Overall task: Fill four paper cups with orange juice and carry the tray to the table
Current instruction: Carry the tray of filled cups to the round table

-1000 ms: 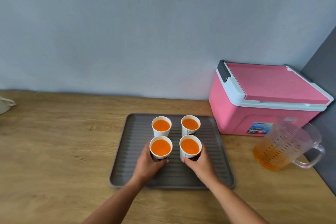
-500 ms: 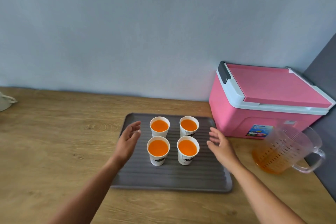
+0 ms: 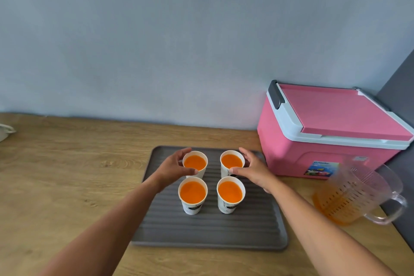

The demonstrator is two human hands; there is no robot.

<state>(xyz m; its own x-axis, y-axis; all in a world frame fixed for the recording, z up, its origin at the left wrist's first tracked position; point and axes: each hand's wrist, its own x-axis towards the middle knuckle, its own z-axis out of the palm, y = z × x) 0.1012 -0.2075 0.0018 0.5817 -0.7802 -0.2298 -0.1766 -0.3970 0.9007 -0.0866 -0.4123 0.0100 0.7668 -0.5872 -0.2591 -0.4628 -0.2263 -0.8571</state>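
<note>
Four white paper cups full of orange juice stand in a square on a grey ribbed tray [image 3: 208, 233] on the wooden counter. My left hand [image 3: 172, 168] wraps around the far left cup [image 3: 195, 162], thumb and fingers on its sides. My right hand [image 3: 253, 169] grips the far right cup [image 3: 231, 161] the same way. The near left cup [image 3: 192, 194] and near right cup [image 3: 230, 194] stand untouched in front of them.
A pink cooler box [image 3: 331, 132] with a shut lid sits at the right against the wall. A clear plastic jug [image 3: 356, 195] with a little juice stands right of the tray. A dark panel closes the right side. A white object [image 3: 5, 131] pokes in at the far left.
My hands let go of the two near cups, opened out to the tray's sides, then moved forward and closed on the two far cups.
</note>
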